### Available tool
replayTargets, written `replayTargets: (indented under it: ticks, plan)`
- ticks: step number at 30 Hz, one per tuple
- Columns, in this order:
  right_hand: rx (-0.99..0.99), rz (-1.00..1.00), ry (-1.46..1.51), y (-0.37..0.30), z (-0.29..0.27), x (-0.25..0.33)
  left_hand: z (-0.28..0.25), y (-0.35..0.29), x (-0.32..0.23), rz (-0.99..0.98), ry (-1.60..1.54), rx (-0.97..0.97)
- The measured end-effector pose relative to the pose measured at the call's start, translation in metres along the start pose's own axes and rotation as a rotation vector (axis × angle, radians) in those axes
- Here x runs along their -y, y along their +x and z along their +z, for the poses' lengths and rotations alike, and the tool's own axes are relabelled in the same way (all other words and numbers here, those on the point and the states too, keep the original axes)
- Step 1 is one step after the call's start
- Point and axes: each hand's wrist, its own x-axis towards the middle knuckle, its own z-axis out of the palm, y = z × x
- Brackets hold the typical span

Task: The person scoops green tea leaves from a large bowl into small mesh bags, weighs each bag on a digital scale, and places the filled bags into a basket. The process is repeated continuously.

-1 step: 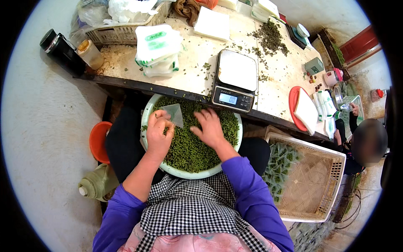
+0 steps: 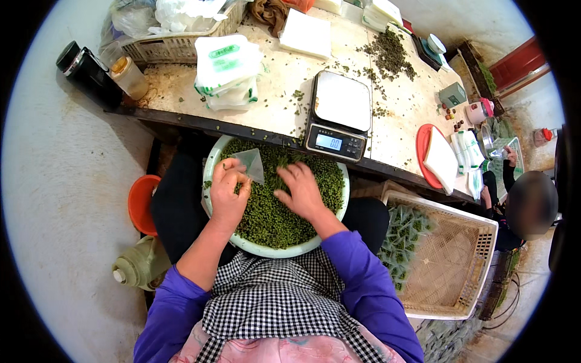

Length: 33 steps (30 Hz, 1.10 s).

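Observation:
A pale, round basin (image 2: 241, 241) full of small green peppercorns (image 2: 278, 224) rests between my knees. My left hand (image 2: 231, 192) is over its left side, pinching a small clear plastic bag (image 2: 250, 164) between thumb and fingers. The bag's mouth tilts toward the middle of the basin. At the right, my right hand (image 2: 301, 189) reaches palm down into the peppercorns, its thumb apart from the fingers. The fingertips dip among the peppercorns and are partly hidden. Just beyond, a digital scale (image 2: 341, 104) with a bare metal plate stands at the table edge.
Stacked printed bags (image 2: 227, 72) lie on the table (image 2: 272, 103), near scattered peppercorns. On my right, a plastic crate (image 2: 451, 260) holds several filled bags (image 2: 400, 242). A red bowl (image 2: 142, 202) and a green jug (image 2: 138, 266) stand left. Another person (image 2: 511, 181) sits far right.
My right hand has shifted slightly left and toward me in the peppercorns. My left hand and the bag stay nearly still.

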Motion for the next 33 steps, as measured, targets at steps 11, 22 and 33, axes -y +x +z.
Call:
replayTargets:
  ticks: [11,22,33]
  plan:
    - [-0.178,0.19,0.061,-0.011,-0.026,-0.003,-0.001,-0.004,0.004,-0.094,-0.165,-0.005]
    - [0.183,-0.081,-0.05,-0.059,-0.02,0.031,-0.005,-0.003,-0.001,-0.093,-0.205,0.035]
    - [-0.552,0.528,1.583,-0.009,-0.067,0.023,0.018,-0.014,-0.015,-0.057,-0.221,0.176]
